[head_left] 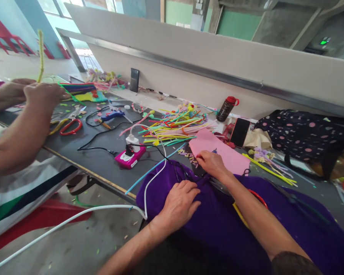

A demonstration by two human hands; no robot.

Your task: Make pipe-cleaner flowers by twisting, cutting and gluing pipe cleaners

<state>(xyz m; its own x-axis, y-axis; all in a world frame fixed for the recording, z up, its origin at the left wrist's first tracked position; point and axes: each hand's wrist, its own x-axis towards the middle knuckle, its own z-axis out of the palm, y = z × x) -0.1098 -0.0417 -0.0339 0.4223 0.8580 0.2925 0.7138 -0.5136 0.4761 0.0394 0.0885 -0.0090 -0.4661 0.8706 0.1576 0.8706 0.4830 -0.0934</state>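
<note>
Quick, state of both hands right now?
Left hand: open, palm down on the purple cloth, fingers loosely bent.
Right hand: fingertips at the small cut pieces by the pink sheet; can't tell if it's pinching one.

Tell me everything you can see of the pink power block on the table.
The power block is a small bright pink box, apparently glossy plastic, with white socket faces on top. It lies flat on the dark table, left of the purple cloth. A black plug sits in the nearer socket and a white plug stands at the far end. A black cord meets its left side. Neither hand touches it; any indicator light is too small to make out.
</note>
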